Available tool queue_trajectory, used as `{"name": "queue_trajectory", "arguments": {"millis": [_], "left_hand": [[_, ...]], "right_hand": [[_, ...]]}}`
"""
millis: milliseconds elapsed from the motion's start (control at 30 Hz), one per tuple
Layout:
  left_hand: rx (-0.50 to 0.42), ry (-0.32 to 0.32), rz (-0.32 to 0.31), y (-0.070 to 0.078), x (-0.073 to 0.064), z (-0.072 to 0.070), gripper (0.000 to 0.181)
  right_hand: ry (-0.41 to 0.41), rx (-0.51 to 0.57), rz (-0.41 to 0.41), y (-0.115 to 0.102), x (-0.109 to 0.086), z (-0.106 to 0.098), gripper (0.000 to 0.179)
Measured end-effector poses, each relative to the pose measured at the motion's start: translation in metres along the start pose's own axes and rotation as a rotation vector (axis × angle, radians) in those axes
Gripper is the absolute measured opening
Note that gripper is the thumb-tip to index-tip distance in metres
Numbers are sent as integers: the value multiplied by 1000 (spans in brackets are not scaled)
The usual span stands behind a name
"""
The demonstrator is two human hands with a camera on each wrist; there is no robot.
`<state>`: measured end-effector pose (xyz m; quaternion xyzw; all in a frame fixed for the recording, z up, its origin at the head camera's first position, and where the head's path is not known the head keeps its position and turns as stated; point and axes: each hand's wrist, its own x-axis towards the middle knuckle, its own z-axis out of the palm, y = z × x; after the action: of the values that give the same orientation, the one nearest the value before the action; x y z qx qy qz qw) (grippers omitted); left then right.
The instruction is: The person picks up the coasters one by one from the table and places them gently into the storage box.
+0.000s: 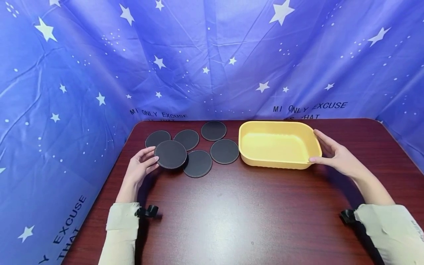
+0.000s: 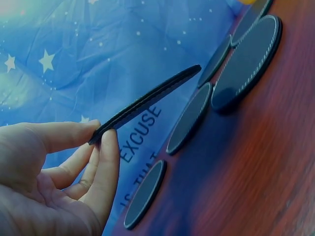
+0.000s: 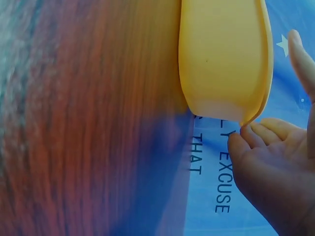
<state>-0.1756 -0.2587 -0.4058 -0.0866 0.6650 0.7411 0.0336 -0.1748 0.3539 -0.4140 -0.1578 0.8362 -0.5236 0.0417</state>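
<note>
My left hand (image 1: 140, 165) pinches the edge of a round black coaster (image 1: 170, 154) with white edge stitching. In the left wrist view, the held coaster (image 2: 147, 103) is tilted above the table between thumb and fingertips. Several similar coasters lie flat beneath and beside it, among them one coaster (image 1: 197, 164) partly behind it and another coaster (image 1: 224, 151) near the bin. At the right end of a yellow rectangular bin (image 1: 279, 163), my right hand (image 1: 338, 156) is spread. The right wrist view shows fingertips (image 3: 238, 142) touching its rim, with one digit extended apart from it.
A dark reddish wooden table (image 1: 232, 213) holds everything. Behind it and at the sides hangs a blue curtain (image 1: 205, 88) with white stars and lettering. The bin's inside shows only its yellow floor. Black straps (image 1: 147, 211) sit at both wrists.
</note>
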Motion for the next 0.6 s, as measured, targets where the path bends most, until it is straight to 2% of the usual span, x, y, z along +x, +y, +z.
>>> {"name": "queue_trajectory", "arguments": {"millis": [400, 600], "left_hand": [[-25, -89, 17, 4, 4, 26, 38], [-3, -107, 15, 7, 4, 38, 47]], "right_hand": [[-35, 12, -16, 4, -4, 4, 96], [-40, 3, -9, 3, -2, 2, 96]]}}
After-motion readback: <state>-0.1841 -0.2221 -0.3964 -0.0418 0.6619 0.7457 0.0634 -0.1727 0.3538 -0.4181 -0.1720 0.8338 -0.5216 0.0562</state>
